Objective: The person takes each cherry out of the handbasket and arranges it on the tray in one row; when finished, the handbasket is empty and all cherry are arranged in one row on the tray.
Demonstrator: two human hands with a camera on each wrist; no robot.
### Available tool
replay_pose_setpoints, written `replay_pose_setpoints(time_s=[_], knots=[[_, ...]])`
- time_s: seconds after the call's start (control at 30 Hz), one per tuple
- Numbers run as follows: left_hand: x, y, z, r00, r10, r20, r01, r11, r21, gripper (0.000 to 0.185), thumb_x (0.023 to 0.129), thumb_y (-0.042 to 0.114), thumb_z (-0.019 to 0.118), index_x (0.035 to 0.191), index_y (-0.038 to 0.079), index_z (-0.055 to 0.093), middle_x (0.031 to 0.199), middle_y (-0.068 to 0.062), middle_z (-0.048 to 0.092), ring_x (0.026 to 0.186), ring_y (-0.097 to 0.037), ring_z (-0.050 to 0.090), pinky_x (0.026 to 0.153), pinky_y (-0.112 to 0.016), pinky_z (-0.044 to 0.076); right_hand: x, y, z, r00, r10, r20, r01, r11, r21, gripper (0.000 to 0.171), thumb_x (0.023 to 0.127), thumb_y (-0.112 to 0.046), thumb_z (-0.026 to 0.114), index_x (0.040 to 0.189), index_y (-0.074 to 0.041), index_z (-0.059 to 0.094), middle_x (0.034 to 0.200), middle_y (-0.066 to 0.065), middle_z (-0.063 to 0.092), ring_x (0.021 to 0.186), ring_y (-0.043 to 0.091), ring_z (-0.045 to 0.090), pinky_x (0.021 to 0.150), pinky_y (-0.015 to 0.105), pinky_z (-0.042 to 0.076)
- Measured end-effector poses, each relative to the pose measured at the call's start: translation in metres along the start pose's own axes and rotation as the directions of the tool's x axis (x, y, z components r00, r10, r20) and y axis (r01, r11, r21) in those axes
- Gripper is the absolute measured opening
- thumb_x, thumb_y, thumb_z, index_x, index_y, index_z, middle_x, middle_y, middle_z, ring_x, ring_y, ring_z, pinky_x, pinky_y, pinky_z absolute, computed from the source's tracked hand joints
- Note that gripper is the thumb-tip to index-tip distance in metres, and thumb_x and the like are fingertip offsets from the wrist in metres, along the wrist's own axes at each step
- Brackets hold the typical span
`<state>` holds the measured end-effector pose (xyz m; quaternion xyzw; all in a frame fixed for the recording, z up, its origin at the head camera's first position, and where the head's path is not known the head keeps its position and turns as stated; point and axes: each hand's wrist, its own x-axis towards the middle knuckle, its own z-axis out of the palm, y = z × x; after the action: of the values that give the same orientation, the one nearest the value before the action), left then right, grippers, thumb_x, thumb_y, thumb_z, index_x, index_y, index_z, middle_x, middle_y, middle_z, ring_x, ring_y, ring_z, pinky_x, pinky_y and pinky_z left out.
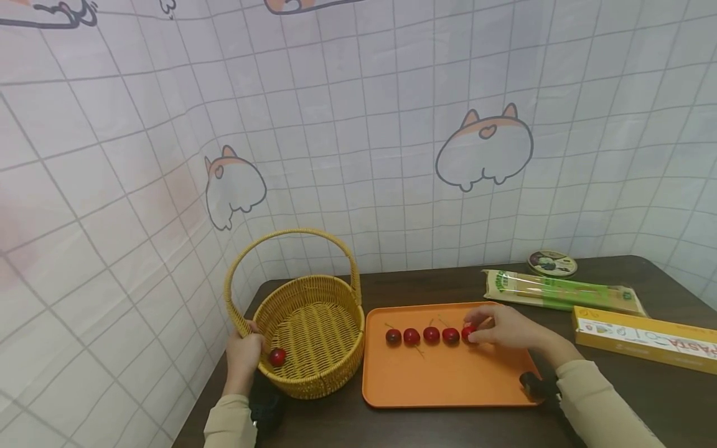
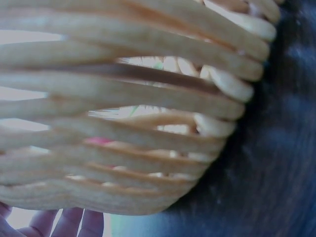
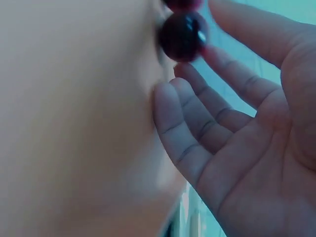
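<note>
Cherries sit in a row on the orange tray (image 1: 448,379), and the work runs from the wicker basket (image 1: 313,336) at the far left. The left hand (image 1: 243,354) grips the basket's rim beside the foot of its handle, fingers curled over the edge; one cherry (image 1: 277,356) lies inside, just by that hand. On the tray, four cherries (image 1: 421,336) lie side by side. At the row's right end the right hand (image 1: 504,326) pinches a fifth cherry (image 1: 468,332) between thumb and fingertips, on the tray.
</note>
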<state>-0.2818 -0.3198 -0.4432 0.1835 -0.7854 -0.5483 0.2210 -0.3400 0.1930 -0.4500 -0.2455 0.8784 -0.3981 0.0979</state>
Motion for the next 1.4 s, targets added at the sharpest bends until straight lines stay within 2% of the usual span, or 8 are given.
replay_pose_setpoints(time_s=[0.13,0.37,0.5,0.8,0.97,1.17,1.27,1.4], knots=[[0.001,0.002,0.001,1.0,0.001,0.006,-0.001,1.0,-0.007,0.025,0.071,-0.005,0.052,0.094,0.003,0.049,0.073,-0.006,0.046,0.064,-0.023,0.044,0.053,-0.033,0.039,-0.005,-0.002,-0.011,0.999,0.016,-0.045,-0.014,0.999,0.05,0.042,0.092,-0.027,0.065,0.122,0.001,0.06,0.111,0.012,0.062,0.084,0.024,0.062,0.069,0.036,0.055],[0.001,0.002,0.001,1.0,0.006,-0.005,-0.006,1.0,-0.012,0.023,0.07,-0.005,0.052,0.091,0.002,0.049,0.072,-0.006,0.045,0.062,-0.023,0.043,0.053,-0.034,0.038,-0.004,-0.023,-0.015,0.99,-0.097,-0.103,0.087,0.991,-0.103,0.034,0.095,-0.029,0.061,0.117,-0.002,0.065,0.106,0.003,0.067,0.094,0.02,0.06,0.079,0.036,0.049],[0.002,0.002,-0.001,1.0,-0.013,-0.007,0.013,1.0,0.003,0.025,0.07,-0.005,0.053,0.093,0.003,0.049,0.076,-0.007,0.045,0.065,-0.023,0.043,0.054,-0.033,0.038,0.0,-0.046,-0.005,0.988,-0.1,-0.117,0.088,0.991,-0.104,0.03,0.094,-0.031,0.062,0.115,-0.01,0.067,0.104,0.0,0.067,0.085,0.016,0.059,0.071,0.031,0.049],[0.002,0.0,-0.005,1.0,-0.007,-0.01,0.007,1.0,-0.009,0.023,0.072,-0.005,0.052,0.094,0.002,0.048,0.074,-0.007,0.043,0.064,-0.022,0.042,0.053,-0.033,0.037,0.017,-0.11,0.04,0.975,-0.218,-0.049,0.216,0.975,-0.047,0.021,0.095,-0.029,0.061,0.112,-0.018,0.068,0.093,-0.002,0.067,0.067,0.012,0.059,0.059,0.029,0.049],[0.001,0.0,-0.004,1.0,-0.006,-0.012,0.006,1.0,-0.019,0.023,0.072,-0.006,0.051,0.094,0.002,0.048,0.073,-0.006,0.044,0.063,-0.022,0.043,0.052,-0.032,0.038,0.03,-0.144,0.075,0.954,-0.297,-0.03,0.296,0.955,-0.014,0.015,0.096,-0.026,0.06,0.108,-0.023,0.069,0.094,-0.01,0.069,0.08,0.006,0.062,0.071,0.027,0.05],[0.001,0.0,-0.002,1.0,-0.011,-0.002,0.011,1.0,-0.019,0.023,0.071,-0.005,0.052,0.092,0.002,0.048,0.075,-0.007,0.044,0.064,-0.023,0.043,0.052,-0.033,0.039,0.05,-0.179,0.118,0.909,-0.405,-0.098,0.408,0.913,0.009,0.015,0.096,-0.016,0.06,0.107,-0.015,0.07,0.102,-0.002,0.07,0.089,0.006,0.062,0.078,0.026,0.051],[0.0,0.001,-0.002,1.0,-0.023,0.012,0.023,1.0,-0.014,0.023,0.072,-0.005,0.052,0.093,0.003,0.048,0.076,-0.007,0.045,0.064,-0.022,0.044,0.053,-0.033,0.039,0.061,-0.19,0.137,0.908,-0.406,-0.1,0.41,0.912,0.02,0.016,0.095,-0.014,0.059,0.107,-0.015,0.07,0.105,-0.001,0.07,0.092,0.006,0.062,0.079,0.026,0.05],[-0.001,0.003,-0.002,0.999,-0.03,0.024,0.03,0.999,-0.031,0.024,0.072,-0.005,0.051,0.094,0.003,0.048,0.076,-0.007,0.043,0.065,-0.023,0.043,0.053,-0.033,0.039,0.078,-0.197,0.155,0.93,-0.366,-0.044,0.366,0.931,-0.009,0.017,0.095,-0.018,0.059,0.108,-0.018,0.07,0.107,-0.005,0.069,0.095,0.003,0.061,0.08,0.025,0.05]])
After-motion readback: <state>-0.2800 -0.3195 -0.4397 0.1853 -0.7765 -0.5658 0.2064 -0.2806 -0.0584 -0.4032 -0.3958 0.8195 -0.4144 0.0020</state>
